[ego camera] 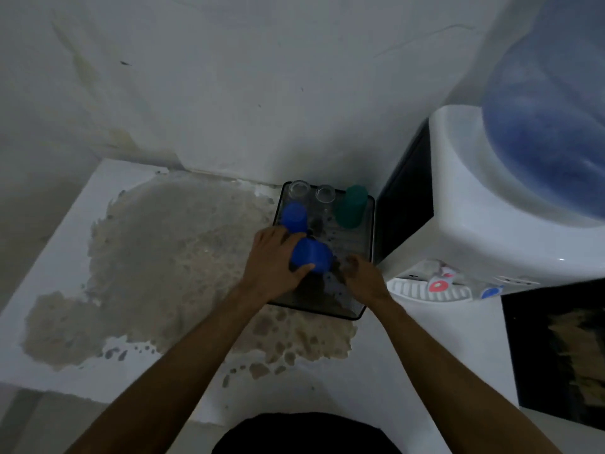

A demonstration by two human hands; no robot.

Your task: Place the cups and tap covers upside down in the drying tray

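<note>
A dark drying tray (369, 224) sits on a white table against the wall. At its back stand two clear glasses (298, 189) (325, 193), bottom up as far as I can tell, and a green cup (351, 206) upside down. A blue cup (294, 217) stands inverted at the tray's left. My left hand (273, 263) grips a second blue cup (312, 255), tilted over the tray's middle. My right hand (363, 278) rests low in the tray's right front part, fingers curled; whether it holds anything is hidden in the dark.
The white table (111, 204) has a large worn brown patch (170, 257). A water dispenser (491, 208) with a blue bottle (553, 126) stands right of the tray; its drip grille (422, 291) and red and blue tap parts are close to my right wrist.
</note>
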